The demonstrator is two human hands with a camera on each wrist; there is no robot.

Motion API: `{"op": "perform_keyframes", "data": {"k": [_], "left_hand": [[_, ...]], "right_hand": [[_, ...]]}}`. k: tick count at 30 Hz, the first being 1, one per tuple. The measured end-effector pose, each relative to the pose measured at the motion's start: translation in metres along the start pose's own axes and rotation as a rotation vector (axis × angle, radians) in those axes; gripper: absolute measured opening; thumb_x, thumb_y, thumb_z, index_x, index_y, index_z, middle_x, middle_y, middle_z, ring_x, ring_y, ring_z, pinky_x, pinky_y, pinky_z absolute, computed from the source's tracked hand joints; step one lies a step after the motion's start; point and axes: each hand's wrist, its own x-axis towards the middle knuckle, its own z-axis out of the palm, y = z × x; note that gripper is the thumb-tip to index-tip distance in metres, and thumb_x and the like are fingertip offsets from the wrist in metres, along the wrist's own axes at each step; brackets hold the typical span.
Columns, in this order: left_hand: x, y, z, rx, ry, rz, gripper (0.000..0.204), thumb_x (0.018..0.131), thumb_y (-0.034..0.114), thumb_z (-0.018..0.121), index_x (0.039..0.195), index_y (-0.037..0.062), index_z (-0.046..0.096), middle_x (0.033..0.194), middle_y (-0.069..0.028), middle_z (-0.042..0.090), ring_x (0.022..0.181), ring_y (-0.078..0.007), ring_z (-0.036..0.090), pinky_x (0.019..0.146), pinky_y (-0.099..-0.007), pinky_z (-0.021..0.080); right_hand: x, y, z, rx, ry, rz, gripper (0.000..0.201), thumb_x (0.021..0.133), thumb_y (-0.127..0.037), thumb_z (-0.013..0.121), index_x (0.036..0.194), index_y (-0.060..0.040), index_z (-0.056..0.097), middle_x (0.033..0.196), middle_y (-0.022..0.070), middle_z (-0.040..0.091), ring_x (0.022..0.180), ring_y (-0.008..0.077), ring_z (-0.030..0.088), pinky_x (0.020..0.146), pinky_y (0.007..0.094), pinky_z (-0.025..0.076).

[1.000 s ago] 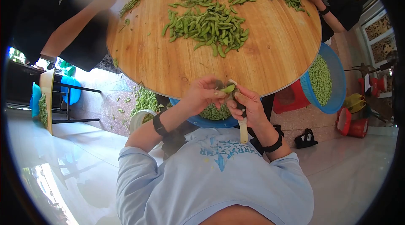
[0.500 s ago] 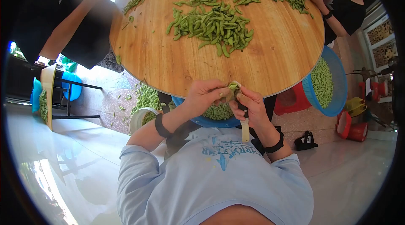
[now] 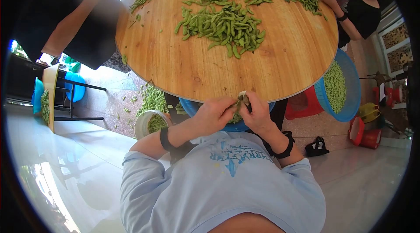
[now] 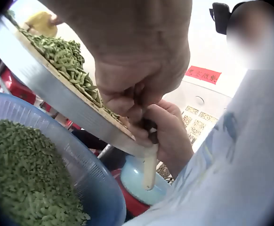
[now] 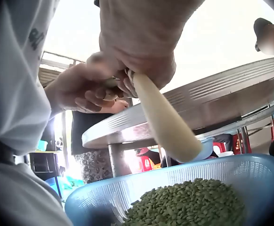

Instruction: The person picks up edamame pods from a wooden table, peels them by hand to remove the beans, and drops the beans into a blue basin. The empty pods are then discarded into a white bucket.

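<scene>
Both hands meet at the table's near edge, fingertips against each other. My left hand (image 3: 215,111) has curled fingers pinching a green pod (image 3: 239,101), mostly hidden between the hands. Curled round a tool with a pale handle (image 5: 165,117) is my right hand (image 3: 258,114); the handle points down in both wrist views, and the tool's working end is hidden. Beneath the hands, a blue basket (image 5: 104,188) holds shelled green beans (image 5: 189,205). Green pods (image 3: 223,25) lie heaped on the round wooden table (image 3: 175,69).
Another blue basket of beans (image 3: 334,86) stands right of the table beside a red stool (image 3: 302,103). A pale bucket (image 3: 144,123) stands at lower left near pods on the floor (image 3: 153,100). Two other people are at the table's far left and right.
The hands have drawn closer together. My right hand has turned, and the pale handle no longer shows below it in the head view. The pod between the fingers is now more covered.
</scene>
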Motion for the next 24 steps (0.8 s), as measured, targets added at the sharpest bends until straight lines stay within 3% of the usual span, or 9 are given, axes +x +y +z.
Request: {"op": "perform_keyframes", "data": {"k": [1, 2, 4, 9, 12, 14, 16, 22, 24], "left_hand": [[-0.001, 0.000, 0.000, 0.000, 0.005, 0.000, 0.012, 0.085, 0.006, 0.056, 0.094, -0.0016, 0.060, 0.069, -0.0178, 0.056, 0.062, -0.0308, 0.057, 0.056, -0.0351, 0.044], [-0.002, 0.000, -0.001, -0.088, -0.013, -0.155, 0.012, 0.085, 0.006, 0.055, 0.092, -0.0020, 0.059, 0.069, -0.0182, 0.055, 0.062, -0.0308, 0.057, 0.057, -0.0350, 0.044], [-0.004, -0.001, -0.001, -0.175, -0.026, -0.308, 0.011, 0.084, 0.006, 0.054, 0.091, -0.0023, 0.059, 0.068, -0.0185, 0.055, 0.062, -0.0309, 0.057, 0.057, -0.0349, 0.044], [-0.011, -0.003, 0.021, 0.055, 0.115, -0.111, 0.005, 0.078, 0.000, 0.049, 0.082, -0.0017, 0.052, 0.072, -0.0220, 0.055, 0.069, -0.0420, 0.055, 0.058, -0.0412, 0.043], [-0.010, -0.009, 0.019, -0.003, 0.037, -0.124, 0.007, 0.078, -0.002, 0.047, 0.084, -0.0012, 0.049, 0.075, -0.0240, 0.055, 0.074, -0.0455, 0.054, 0.060, -0.0446, 0.042], [-0.009, -0.008, 0.012, 0.003, -0.017, -0.105, 0.009, 0.079, -0.001, 0.048, 0.087, -0.0010, 0.051, 0.078, -0.0237, 0.056, 0.074, -0.0449, 0.055, 0.061, -0.0444, 0.043], [-0.010, -0.002, 0.008, 0.007, -0.073, -0.087, 0.011, 0.080, -0.001, 0.048, 0.091, -0.0008, 0.052, 0.081, -0.0234, 0.057, 0.074, -0.0443, 0.056, 0.062, -0.0442, 0.044], [-0.018, 0.008, 0.006, -0.024, 0.039, -0.035, 0.017, 0.081, 0.004, 0.058, 0.098, 0.0014, 0.054, 0.084, -0.0184, 0.058, 0.075, -0.0395, 0.057, 0.066, -0.0461, 0.045], [-0.018, -0.001, 0.002, 0.168, 0.110, 0.197, 0.019, 0.079, 0.005, 0.062, 0.096, 0.0010, 0.054, 0.084, -0.0160, 0.059, 0.074, -0.0354, 0.059, 0.064, -0.0442, 0.046]], "right_hand": [[-0.001, -0.001, 0.000, 0.040, -0.028, 0.050, 0.025, 0.073, 0.004, 0.061, 0.097, 0.0031, 0.053, 0.074, 0.0167, 0.055, 0.062, 0.0311, 0.058, 0.054, 0.0339, 0.046], [-0.003, -0.002, 0.000, 0.041, -0.033, 0.045, 0.025, 0.073, 0.004, 0.061, 0.097, 0.0031, 0.053, 0.074, 0.0167, 0.055, 0.062, 0.0311, 0.058, 0.054, 0.0339, 0.046], [-0.005, -0.004, 0.002, -0.011, -0.052, -0.098, 0.027, 0.070, 0.005, 0.061, 0.096, 0.0026, 0.053, 0.073, 0.0157, 0.054, 0.062, 0.0322, 0.057, 0.053, 0.0360, 0.046], [-0.007, -0.019, 0.003, -0.124, -0.110, -0.250, 0.031, 0.065, 0.004, 0.063, 0.094, 0.0010, 0.053, 0.074, 0.0152, 0.052, 0.062, 0.0326, 0.056, 0.053, 0.0379, 0.046], [-0.005, -0.023, 0.000, -0.133, -0.123, -0.292, 0.031, 0.064, 0.004, 0.063, 0.093, 0.0008, 0.053, 0.075, 0.0151, 0.053, 0.062, 0.0321, 0.056, 0.052, 0.0376, 0.047], [-0.006, -0.020, -0.004, -0.137, -0.130, -0.300, 0.031, 0.065, 0.005, 0.063, 0.093, 0.0010, 0.053, 0.074, 0.0151, 0.053, 0.061, 0.0318, 0.056, 0.053, 0.0372, 0.047], [-0.010, -0.011, -0.013, -0.129, -0.132, -0.137, 0.027, 0.068, 0.006, 0.062, 0.093, 0.0019, 0.053, 0.073, 0.0151, 0.054, 0.061, 0.0312, 0.057, 0.053, 0.0361, 0.046], [-0.016, -0.007, -0.017, 0.013, -0.108, -0.030, 0.023, 0.073, 0.005, 0.063, 0.093, 0.0033, 0.054, 0.073, 0.0149, 0.054, 0.061, 0.0296, 0.058, 0.052, 0.0342, 0.044], [-0.011, -0.010, -0.012, 0.037, -0.104, -0.058, 0.023, 0.073, 0.005, 0.064, 0.094, 0.0032, 0.055, 0.073, 0.0148, 0.054, 0.061, 0.0289, 0.058, 0.052, 0.0339, 0.045]]}}
